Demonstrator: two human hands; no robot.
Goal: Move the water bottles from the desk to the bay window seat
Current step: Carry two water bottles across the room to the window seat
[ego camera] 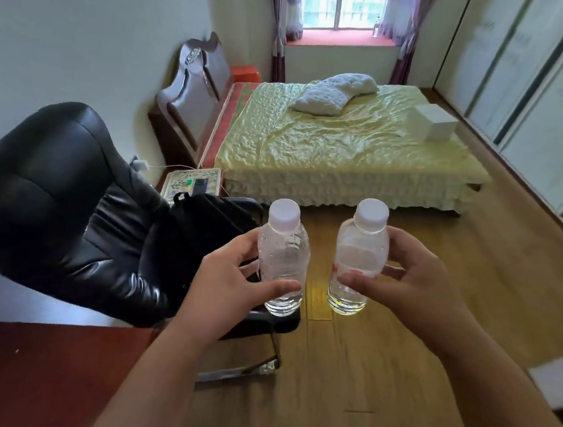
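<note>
Surface corner nearest | left hand grips left bottle, right hand grips right bottle | step: carrying | next: walk past bed to bay window seat

The left hand grips a clear bottle upright by its middle; the right hand grips a second bottle, which bears a red label, the same way. Both have white caps and are held side by side, apart, above the wooden floor. A black chair stands to the left, with a dark bag on its seat. A corner of the red-brown table shows at lower left. Beyond lies a bed with a green cover, a pillow and a white box. The red window seat lies at the far wall.
</note>
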